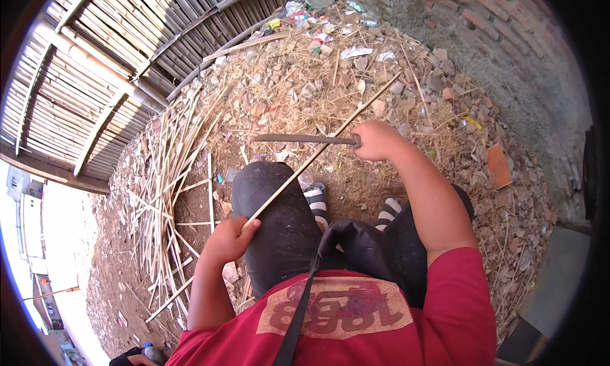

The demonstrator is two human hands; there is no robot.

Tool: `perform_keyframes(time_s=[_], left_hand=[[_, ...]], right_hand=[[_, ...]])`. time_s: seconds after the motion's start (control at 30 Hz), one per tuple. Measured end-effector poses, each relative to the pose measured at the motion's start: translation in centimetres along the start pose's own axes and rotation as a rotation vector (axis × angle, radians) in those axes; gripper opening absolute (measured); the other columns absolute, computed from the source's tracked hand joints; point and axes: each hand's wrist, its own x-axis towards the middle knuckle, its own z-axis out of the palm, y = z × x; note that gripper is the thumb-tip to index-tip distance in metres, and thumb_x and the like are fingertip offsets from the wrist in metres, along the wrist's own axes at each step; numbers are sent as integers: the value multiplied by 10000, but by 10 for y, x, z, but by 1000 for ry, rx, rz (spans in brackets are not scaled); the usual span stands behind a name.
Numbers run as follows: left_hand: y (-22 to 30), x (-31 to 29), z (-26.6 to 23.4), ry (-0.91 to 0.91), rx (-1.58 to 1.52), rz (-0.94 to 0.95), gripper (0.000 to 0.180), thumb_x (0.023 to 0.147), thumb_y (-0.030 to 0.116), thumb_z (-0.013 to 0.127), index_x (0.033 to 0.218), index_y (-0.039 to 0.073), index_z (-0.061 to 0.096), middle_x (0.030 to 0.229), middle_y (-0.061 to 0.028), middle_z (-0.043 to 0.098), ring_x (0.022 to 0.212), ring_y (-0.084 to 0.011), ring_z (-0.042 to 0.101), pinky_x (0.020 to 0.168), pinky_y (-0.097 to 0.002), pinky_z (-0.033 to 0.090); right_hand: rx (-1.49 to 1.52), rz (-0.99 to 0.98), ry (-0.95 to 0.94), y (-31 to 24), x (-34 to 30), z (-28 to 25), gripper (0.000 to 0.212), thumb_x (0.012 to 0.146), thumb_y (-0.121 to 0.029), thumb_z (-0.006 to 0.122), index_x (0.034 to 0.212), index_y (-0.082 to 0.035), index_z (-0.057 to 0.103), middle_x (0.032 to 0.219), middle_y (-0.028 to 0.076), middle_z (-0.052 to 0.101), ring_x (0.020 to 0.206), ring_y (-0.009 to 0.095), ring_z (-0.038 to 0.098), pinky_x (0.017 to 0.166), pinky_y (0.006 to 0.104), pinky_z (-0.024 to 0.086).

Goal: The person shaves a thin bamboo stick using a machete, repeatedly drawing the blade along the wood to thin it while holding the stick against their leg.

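Observation:
My left hand (pixel 230 240) is closed around a long thin bamboo strip (pixel 277 193), near my left knee. The strip runs slantwise from the ground at lower left up across my thigh to the far right. Its near part is pale; the far part looks browner. My right hand (pixel 377 141) grips the short handle of a long dark knife (pixel 292 138), its blade lying level and pointing left. The blade crosses the strip just left of my right hand. Whether the two touch cannot be told.
A heap of pale bamboo strips (pixel 162 207) lies on the ground to my left. Rubble and straw cover the ground, with litter (pixel 318 32) at the back. A bamboo wall (pixel 95 67) stands at left, a brick wall (pixel 502 54) at right. An orange brick piece (pixel 499 166) lies at right.

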Motion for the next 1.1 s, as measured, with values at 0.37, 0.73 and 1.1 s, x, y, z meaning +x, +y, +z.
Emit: perform_keyframes(time_s=[0.37, 0.73, 1.1], left_hand=[[5, -2, 3, 23, 75, 13, 562, 1033, 470, 541, 818, -38, 647, 740, -277, 635, 740, -472, 634, 693, -520, 479], [4, -4, 7, 74, 67, -25, 547, 1048, 457, 506, 838, -26, 654, 780, -287, 651, 796, -495, 646, 731, -538, 494], [23, -8, 3, 88, 169, -44, 532, 1044, 448, 508, 852, -25, 659, 792, -280, 662, 801, -489, 648, 736, -538, 493]], right_hand=[[-9, -200, -116, -15, -3, 12, 373, 765, -348, 785, 1000, -64, 731, 908, 171, 723, 892, 349, 705, 791, 463, 551], [39, -78, -31, -15, 0, 19, 399, 777, -290, 752, 1100, -55, 732, 1005, 192, 742, 939, 356, 716, 830, 458, 568], [82, 54, 132, 18, 7, 18, 275, 765, -237, 696, 978, -67, 736, 931, 181, 731, 909, 388, 704, 841, 486, 565]])
